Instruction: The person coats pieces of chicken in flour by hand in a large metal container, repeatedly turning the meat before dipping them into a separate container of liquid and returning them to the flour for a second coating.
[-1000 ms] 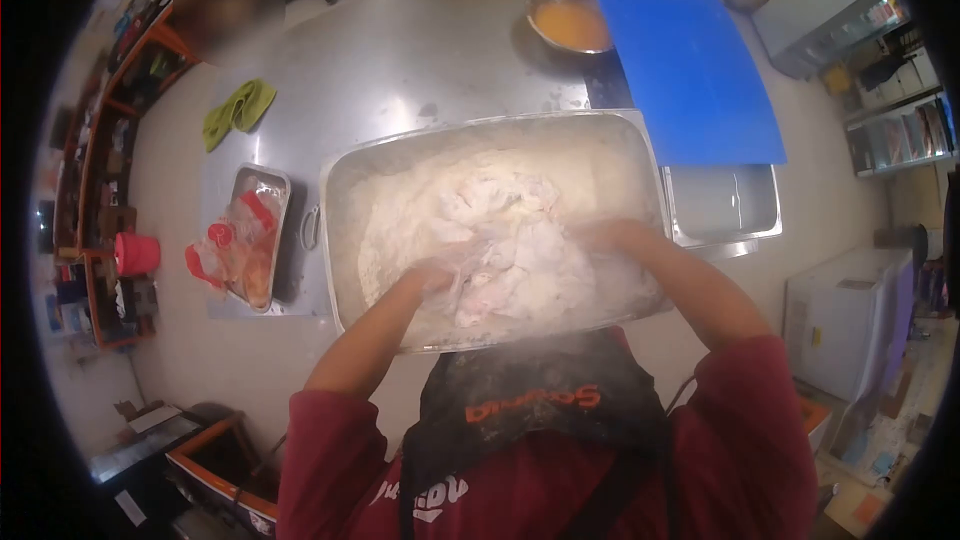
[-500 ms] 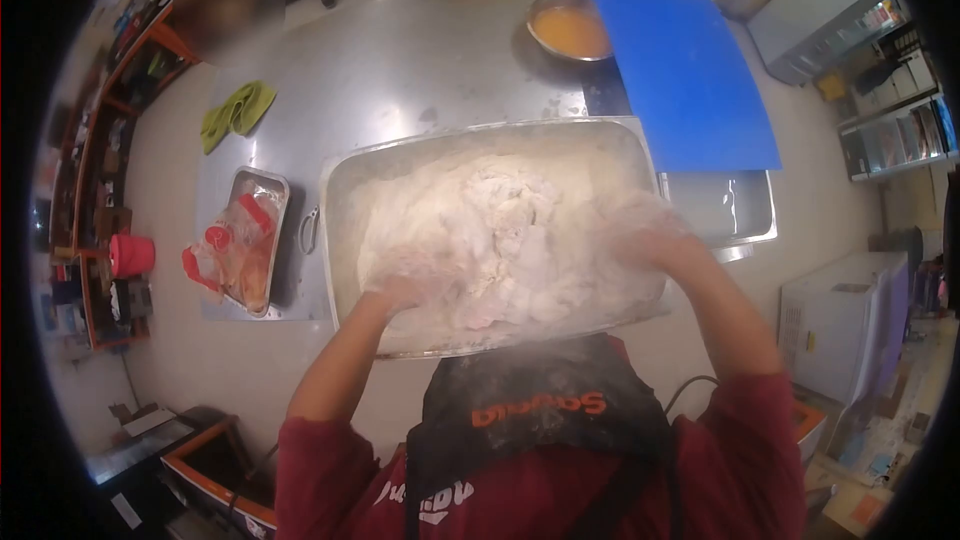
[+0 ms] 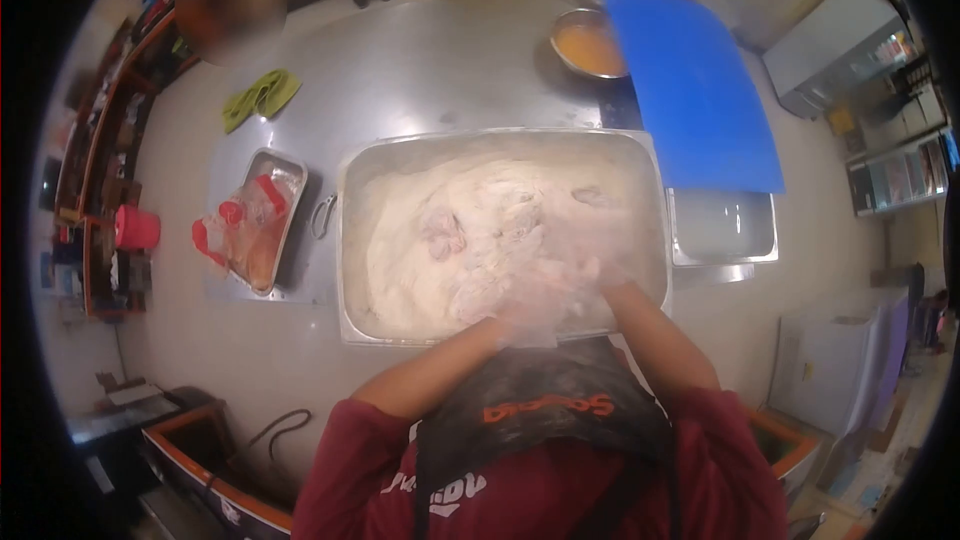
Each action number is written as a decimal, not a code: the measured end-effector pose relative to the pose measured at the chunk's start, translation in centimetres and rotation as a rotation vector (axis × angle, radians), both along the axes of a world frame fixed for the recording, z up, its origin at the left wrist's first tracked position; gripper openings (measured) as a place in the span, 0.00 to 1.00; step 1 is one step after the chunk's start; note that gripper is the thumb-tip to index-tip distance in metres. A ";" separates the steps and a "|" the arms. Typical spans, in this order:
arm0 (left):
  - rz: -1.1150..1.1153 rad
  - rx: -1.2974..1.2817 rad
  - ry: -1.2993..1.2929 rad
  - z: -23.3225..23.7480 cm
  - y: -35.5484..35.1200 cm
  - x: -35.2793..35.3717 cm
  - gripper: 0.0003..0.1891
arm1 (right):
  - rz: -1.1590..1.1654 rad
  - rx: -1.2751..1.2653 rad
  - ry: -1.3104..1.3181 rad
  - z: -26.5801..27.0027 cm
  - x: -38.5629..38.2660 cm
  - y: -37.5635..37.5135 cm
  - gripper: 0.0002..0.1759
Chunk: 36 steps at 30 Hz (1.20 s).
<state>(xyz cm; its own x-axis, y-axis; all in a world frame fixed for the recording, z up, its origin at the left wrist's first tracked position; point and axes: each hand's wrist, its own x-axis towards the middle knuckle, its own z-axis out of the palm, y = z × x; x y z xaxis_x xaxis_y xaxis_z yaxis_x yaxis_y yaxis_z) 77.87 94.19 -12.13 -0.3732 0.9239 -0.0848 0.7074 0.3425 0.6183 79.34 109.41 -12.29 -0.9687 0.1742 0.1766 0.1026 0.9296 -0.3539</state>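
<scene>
A large metal tray (image 3: 347, 240) in front of me holds white flour (image 3: 395, 175) with pale pieces of raw meat, probably chicken, in it. One piece of meat (image 3: 442, 233) shows on the left side of the flour, partly coated. My left hand (image 3: 535, 305) and my right hand (image 3: 592, 278) are close together over the front right part of the tray, at the flour. Both seem to wear thin clear gloves dusted white. Motion smears their fingers, so whether they grip any meat is hidden.
A small metal tray (image 3: 297, 180) with red-capped plastic containers (image 3: 232, 212) stands at left, beside scissors (image 3: 323, 217) and a green cloth (image 3: 262, 98). A bowl of orange liquid (image 3: 590, 48) stands at the back. A blue board (image 3: 700, 90) partly covers another metal tray (image 3: 725, 260) at right.
My hands have come from opposite sides of the tray to close together at its front right. The meat and flour between them have shifted, and a piece now shows at left.
</scene>
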 end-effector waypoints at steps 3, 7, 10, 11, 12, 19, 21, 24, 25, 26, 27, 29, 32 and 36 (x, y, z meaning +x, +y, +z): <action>0.135 -0.270 -0.617 8.8 0.9 -1.2 0.23 | -0.039 -0.048 -0.199 0.7 0.7 0.5 0.31; 0.042 -0.309 -0.381 8.9 -1.0 -3.1 0.25 | -0.105 -0.125 -0.524 1.7 -0.9 1.3 0.33; 0.168 -0.542 0.098 4.9 -3.5 -6.8 0.26 | -0.117 -0.114 -0.525 -2.8 -4.5 2.8 0.35; 0.262 -0.648 0.256 1.8 -4.2 -8.6 0.27 | -0.003 -0.116 -0.512 -6.7 -6.2 3.6 0.35; 0.327 -0.618 0.287 -0.1 -4.4 -10.8 0.29 | 0.114 -0.117 -0.496 -11.1 -8.2 4.5 0.35; 0.177 -0.496 0.101 -7.4 1.5 -15.5 0.23 | 0.265 -0.086 -0.648 -13.8 -9.4 5.1 0.31; 0.205 -0.429 -0.013 -10.8 1.3 -15.8 0.22 | 0.431 -0.060 -0.918 -10.3 -8.5 5.5 0.29; 0.117 -0.479 -0.053 -12.4 -1.5 -14.0 0.21 | 0.312 0.017 -1.166 5.0 -4.8 4.1 0.26; 0.083 -0.497 -0.068 -12.7 -2.2 -13.5 0.21 | 0.382 0.066 -1.108 4.5 -3.9 4.6 0.24; 0.036 -0.532 -0.050 -10.9 -2.4 -13.3 0.21 | 0.448 0.113 -1.049 3.6 -2.7 5.8 0.24; -0.012 -0.565 -0.031 -9.1 -2.6 -13.1 0.21 | 0.511 0.156 -0.990 2.6 -1.7 6.8 0.24; -0.134 -0.660 0.074 2.0 -2.5 -12.1 0.22 | 0.430 0.298 -0.843 0.2 -0.1 8.0 0.22; -0.164 -0.440 0.590 -7.8 -7.7 -13.1 0.20 | 0.109 0.258 -0.698 -1.8 0.2 8.4 0.21; -0.163 -0.327 0.526 -4.8 -6.4 -13.8 0.15 | 0.016 0.380 -0.572 -3.7 -2.4 7.4 0.20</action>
<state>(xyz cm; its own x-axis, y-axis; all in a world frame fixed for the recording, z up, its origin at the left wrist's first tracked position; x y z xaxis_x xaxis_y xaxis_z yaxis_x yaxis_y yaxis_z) 64.10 87.78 -16.94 -0.2986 0.9297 -0.2154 0.9467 0.3172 0.0567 76.93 116.78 -15.98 -0.9300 0.1863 -0.3170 0.1616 0.9815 0.1026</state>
